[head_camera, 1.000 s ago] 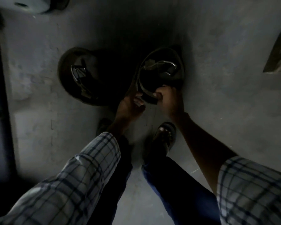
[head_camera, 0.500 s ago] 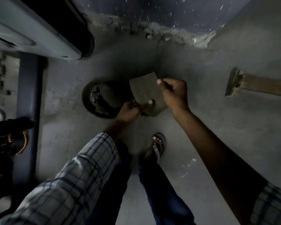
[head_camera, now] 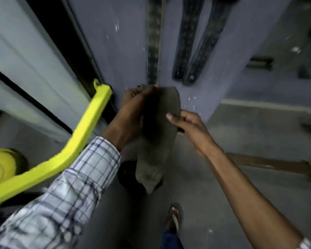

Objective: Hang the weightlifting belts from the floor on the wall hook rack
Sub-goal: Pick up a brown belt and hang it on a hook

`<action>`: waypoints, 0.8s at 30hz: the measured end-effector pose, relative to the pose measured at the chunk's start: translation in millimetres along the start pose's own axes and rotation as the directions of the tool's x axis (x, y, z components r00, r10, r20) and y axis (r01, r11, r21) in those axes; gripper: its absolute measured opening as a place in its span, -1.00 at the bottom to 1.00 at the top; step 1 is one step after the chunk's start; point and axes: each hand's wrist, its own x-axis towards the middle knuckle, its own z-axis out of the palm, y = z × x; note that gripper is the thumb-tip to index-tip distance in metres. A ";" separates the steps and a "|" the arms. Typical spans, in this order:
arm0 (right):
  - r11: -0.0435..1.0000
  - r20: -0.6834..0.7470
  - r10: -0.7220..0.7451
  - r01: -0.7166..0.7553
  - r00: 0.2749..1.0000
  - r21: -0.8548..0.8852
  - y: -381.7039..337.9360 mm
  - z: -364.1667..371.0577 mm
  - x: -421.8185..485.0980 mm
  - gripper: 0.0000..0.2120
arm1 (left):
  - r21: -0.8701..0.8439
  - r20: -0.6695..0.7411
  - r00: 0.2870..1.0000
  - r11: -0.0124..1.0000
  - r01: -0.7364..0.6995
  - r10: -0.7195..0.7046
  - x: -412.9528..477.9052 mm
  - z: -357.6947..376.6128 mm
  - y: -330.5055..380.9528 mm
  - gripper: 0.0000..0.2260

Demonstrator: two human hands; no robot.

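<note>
**Belt raised from floor level to the wall**

Since half a second ago, both hands have carried the wide olive-grey belt upward, and the view has swung from the floor up to the blue-grey wall. The belt now hangs lengthwise in the air in front of the person, its upper end near the wall and its lower end dangling above the concrete floor.

The left hand grips the belt's upper end, fingers curled round the top edge. The right hand pinches the belt's right edge a little lower, thumb pressed on the front face and the other fingers tucked behind.

Just above the held belt, three dark belts hang straight down the wall, their ends close to the left hand. To the left, a bright yellow bar angles across. A checked sleeve covers the left forearm. Lower down, a foot in a sandal stands on the floor, and a wooden plank lies to the right.
</note>
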 end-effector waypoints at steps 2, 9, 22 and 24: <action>0.993 0.000 -0.113 0.113 0.994 -0.012 -67.1 21.6 -35.0 -0.74 | 0.011 -0.006 0.997 0.997 -0.080 0.080 -36.0 -5.0 72.9 -0.76; 0.879 -0.168 -0.436 0.458 0.884 0.129 -311.3 92.2 -145.1 -0.80 | 0.065 0.147 0.908 0.912 -0.405 0.393 -190.2 -11.8 288.3 -0.79; 0.644 -0.352 -0.695 0.760 0.627 0.083 -608.0 104.9 -316.7 -0.75 | 0.154 0.255 0.649 0.633 -0.759 0.717 -367.5 29.2 403.7 -0.76; 0.624 -0.350 -0.719 0.779 0.600 0.054 -631.9 101.2 -334.5 -0.82 | 0.186 0.327 0.675 0.655 -0.732 0.661 -372.2 28.1 376.4 -0.76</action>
